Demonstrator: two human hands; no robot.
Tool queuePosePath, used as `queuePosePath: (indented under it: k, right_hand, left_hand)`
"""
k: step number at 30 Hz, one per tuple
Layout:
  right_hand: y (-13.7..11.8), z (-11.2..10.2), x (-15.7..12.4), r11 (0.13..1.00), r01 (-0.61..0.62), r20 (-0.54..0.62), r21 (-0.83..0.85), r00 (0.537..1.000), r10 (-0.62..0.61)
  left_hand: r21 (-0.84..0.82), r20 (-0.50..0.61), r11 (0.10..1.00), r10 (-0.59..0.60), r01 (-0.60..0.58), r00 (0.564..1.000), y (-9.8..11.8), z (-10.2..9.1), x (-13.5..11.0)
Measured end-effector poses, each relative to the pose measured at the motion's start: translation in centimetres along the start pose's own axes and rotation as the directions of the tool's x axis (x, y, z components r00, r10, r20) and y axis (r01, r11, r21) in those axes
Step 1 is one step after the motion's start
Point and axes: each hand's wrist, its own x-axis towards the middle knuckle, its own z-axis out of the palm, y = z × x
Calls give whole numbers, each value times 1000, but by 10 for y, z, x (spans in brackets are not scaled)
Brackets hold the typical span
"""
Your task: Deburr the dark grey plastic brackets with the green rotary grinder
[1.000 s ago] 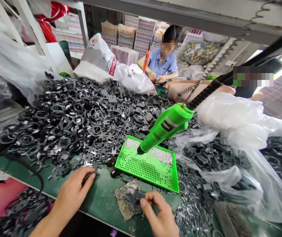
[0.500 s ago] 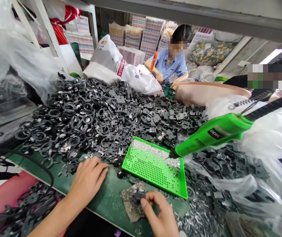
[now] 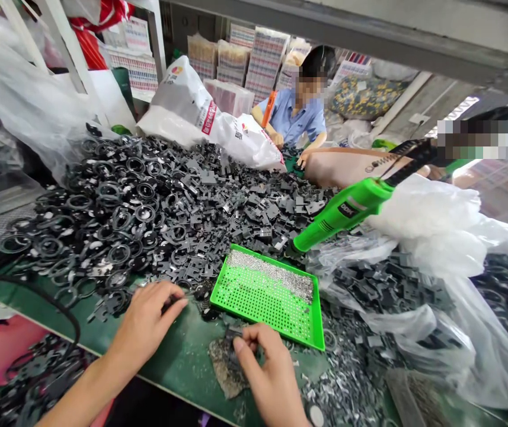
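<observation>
My right hand (image 3: 269,370) pinches a dark grey plastic part (image 3: 235,351) between thumb and fingers. The part rests on a rough, speckled block (image 3: 224,376) at the front of the green bench. My left hand (image 3: 147,317) is at the near edge of the parts pile, its fingers curled and thumb drawn close; what they grip, if anything, is hidden. Behind my right hand lies a green perforated tray (image 3: 265,311) with small silver screws (image 3: 275,274) along its far side. A green electric screwdriver (image 3: 340,213) hangs tilted, its tip over the tray's back edge.
A large heap of black rings (image 3: 120,219) and grey plastic parts (image 3: 258,207) covers the bench. Clear plastic bags (image 3: 431,219) and more parts lie on the right. Across the bench a co-worker (image 3: 302,112) sits behind white sacks (image 3: 191,110).
The screwdriver has swung up and away from the tray toward the back. My left hand's fingers have curled in more. My right hand still holds the part on the block. The view has shifted slightly.
</observation>
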Motion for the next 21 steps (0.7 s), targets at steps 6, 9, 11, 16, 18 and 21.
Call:
queuePosePath:
  k: [6,9,11,16,18,21]
  right_hand:
    - [-27,20,27,973,-85,11,214,996,85]
    - [-32,27,34,989,14,15,146,1000,-16]
    - [-32,30,37,994,100,-2,53,995,-100]
    - [-36,34,48,973,227,36,-38,973,-226]
    - [-40,36,53,986,157,81,48,984,-161]
    - [-44,39,60,981,111,102,158,987,-128]
  left_hand:
    - [-279,-98,951,111,-134,989,37,6,-7]
    - [-388,-96,916,74,-106,993,40,7,-11]
    - [-502,-5,864,-41,33,999,37,7,-12]
    - [-704,333,520,-360,484,871,31,1,-9]
    - [-740,399,394,-394,545,828,31,-2,-7]
    - [-774,503,177,-411,608,760,31,-5,-6]
